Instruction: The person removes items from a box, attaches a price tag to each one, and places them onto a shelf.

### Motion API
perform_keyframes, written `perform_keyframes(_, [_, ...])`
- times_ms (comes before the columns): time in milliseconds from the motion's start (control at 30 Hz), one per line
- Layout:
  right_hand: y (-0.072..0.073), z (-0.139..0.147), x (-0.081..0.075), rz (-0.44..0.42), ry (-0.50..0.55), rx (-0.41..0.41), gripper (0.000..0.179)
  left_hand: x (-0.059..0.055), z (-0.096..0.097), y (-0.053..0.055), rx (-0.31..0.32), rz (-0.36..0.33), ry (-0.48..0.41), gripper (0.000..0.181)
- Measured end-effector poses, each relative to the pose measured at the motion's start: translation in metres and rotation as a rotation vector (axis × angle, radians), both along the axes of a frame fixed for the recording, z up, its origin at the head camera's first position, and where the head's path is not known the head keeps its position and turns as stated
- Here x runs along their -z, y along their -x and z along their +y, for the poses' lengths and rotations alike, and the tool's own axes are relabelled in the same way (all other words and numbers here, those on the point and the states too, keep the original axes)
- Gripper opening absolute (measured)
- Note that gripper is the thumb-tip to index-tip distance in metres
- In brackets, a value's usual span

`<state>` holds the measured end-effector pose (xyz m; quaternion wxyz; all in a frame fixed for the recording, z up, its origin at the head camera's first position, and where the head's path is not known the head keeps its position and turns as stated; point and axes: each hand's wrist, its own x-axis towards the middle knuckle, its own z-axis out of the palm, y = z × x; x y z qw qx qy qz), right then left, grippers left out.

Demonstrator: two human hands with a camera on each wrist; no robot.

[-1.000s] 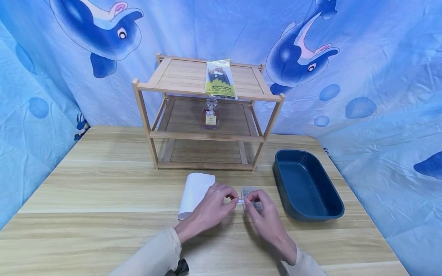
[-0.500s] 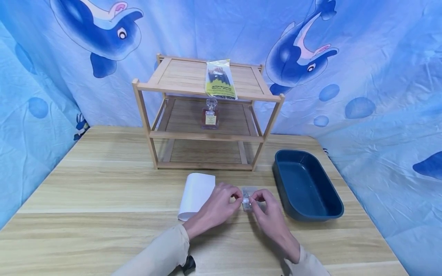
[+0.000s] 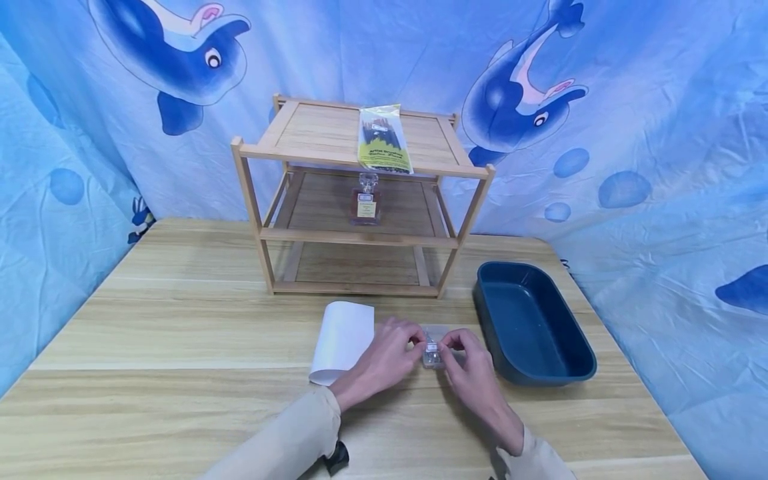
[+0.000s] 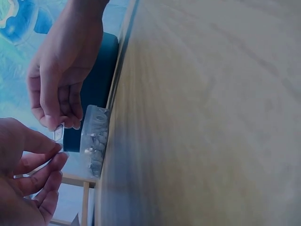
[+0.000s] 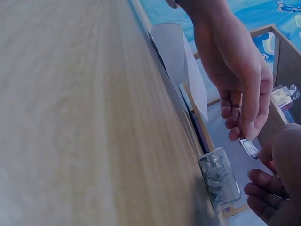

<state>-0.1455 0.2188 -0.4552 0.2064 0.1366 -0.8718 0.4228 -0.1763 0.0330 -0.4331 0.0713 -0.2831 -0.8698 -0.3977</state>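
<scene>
A small white label with a printed border [image 3: 433, 347] is stretched between both hands, just above a clear plastic box [image 3: 433, 363]. My left hand [image 3: 393, 350] pinches the label's left end between thumb and finger. At the right end, the thumb and fingertips of my right hand [image 3: 473, 373] pinch it too. In the right wrist view the label [image 5: 249, 149] hangs apart from the box [image 5: 221, 176], which holds several shiny, see-through small pieces. Their kind is not clear. The left wrist view shows the box [image 4: 96, 136] standing on the table beyond the hands.
A curled white paper sheet [image 3: 345, 337] lies left of the left hand. Right of the hands stands a dark blue basin [image 3: 537, 327]. Behind is a wooden shelf [image 3: 360, 289] bearing a labelled perfume bottle [image 3: 365, 203] and a packet of artist brushes [image 3: 384, 143].
Both hands have moved slightly right with the label between them, from the box's near left side to over the box. Shelf, paper and basin have not moved.
</scene>
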Motion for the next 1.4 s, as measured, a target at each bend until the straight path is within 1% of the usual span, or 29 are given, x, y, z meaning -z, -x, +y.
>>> perform_keyframes(267, [0.004, 0.002, 0.005, 0.033, -0.038, 0.021, 0.016, 0.003, 0.005, 0.003, 0.0, 0.037, 0.005, 0.009])
perform_keyframes(433, [0.005, 0.003, 0.005, 0.03, -0.049, 0.024, 0.015, 0.005, 0.007, 0.003, -0.008, 0.058, 0.013, 0.008])
perform_keyframes(800, [0.007, 0.005, 0.007, 0.017, -0.065, 0.026, 0.014, 0.008, 0.01, 0.005, -0.015, 0.03, 0.017, 0.006])
perform_keyframes(1000, [0.008, 0.006, 0.008, 0.009, -0.081, 0.035, 0.011, 0.01, 0.011, 0.006, -0.021, 0.054, 0.026, 0.009])
perform_keyframes(1167, [0.009, 0.006, 0.008, -0.008, -0.092, 0.044, 0.011, 0.013, 0.013, 0.005, -0.037, 0.079, 0.034, 0.007])
perform_keyframes(1400, [0.009, 0.007, 0.008, -0.02, -0.103, 0.048, 0.01, 0.013, 0.013, 0.005, -0.056, 0.065, 0.05, 0.005])
